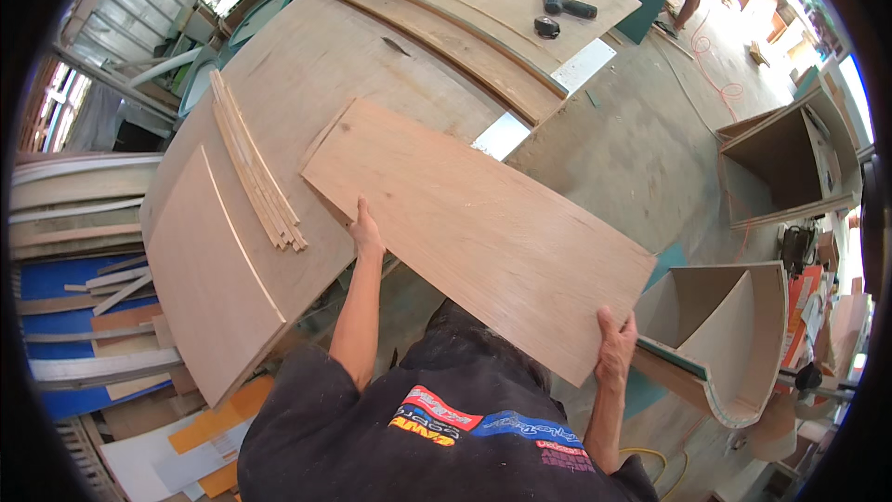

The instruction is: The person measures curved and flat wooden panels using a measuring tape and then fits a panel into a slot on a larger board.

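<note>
Rectangular light-brown wooden panel (483, 232) spans left hand (367, 231) and right hand (615, 346), fingers clamped on its edges, some apparently hidden beneath.

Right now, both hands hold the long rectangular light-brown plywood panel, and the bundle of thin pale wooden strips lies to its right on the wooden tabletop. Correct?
Wrong side: the head view shows the bundle of thin pale wooden strips to the left of the plywood panel on the wooden tabletop. The left hand and right hand do hold the panel.
</note>
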The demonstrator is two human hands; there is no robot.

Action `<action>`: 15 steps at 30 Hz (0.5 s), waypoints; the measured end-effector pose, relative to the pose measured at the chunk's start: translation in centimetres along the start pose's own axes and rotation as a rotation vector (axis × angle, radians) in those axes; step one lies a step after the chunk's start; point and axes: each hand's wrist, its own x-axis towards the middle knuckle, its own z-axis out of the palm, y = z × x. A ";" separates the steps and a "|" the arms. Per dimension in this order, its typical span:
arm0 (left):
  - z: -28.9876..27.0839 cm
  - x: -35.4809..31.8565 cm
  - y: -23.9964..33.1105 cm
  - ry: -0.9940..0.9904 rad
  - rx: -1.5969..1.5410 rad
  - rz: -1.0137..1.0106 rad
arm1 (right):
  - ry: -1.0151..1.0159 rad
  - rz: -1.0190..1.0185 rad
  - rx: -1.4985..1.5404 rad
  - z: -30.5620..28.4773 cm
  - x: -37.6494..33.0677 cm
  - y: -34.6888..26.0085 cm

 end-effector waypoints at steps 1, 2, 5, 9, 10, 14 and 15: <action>1.0 1.4 0.8 -0.008 -0.044 -0.052 | 0.021 -0.030 -0.026 -0.1 -1.1 -1.5; 1.5 1.8 0.8 -0.008 -0.092 -0.113 | 0.043 -0.055 -0.063 -0.6 -2.2 -3.1; 8.2 -4.1 1.1 0.106 0.103 -0.311 | 0.213 -0.108 -0.446 -4.8 -4.7 -8.7; 13.0 -15.1 0.5 -0.056 0.164 -0.412 | 0.381 -0.212 -0.705 -16.2 -8.0 -12.8; 13.8 -17.8 0.1 -0.155 0.105 -0.517 | 0.318 -0.164 -0.783 -16.9 -10.4 -16.8; 18.7 -27.6 -1.4 -0.408 0.142 -0.819 | 0.483 -0.249 -0.793 -23.3 -18.4 -25.2; 19.6 -29.2 -2.3 -0.467 0.139 -0.902 | 0.590 -0.191 -0.989 -21.7 -20.6 -27.5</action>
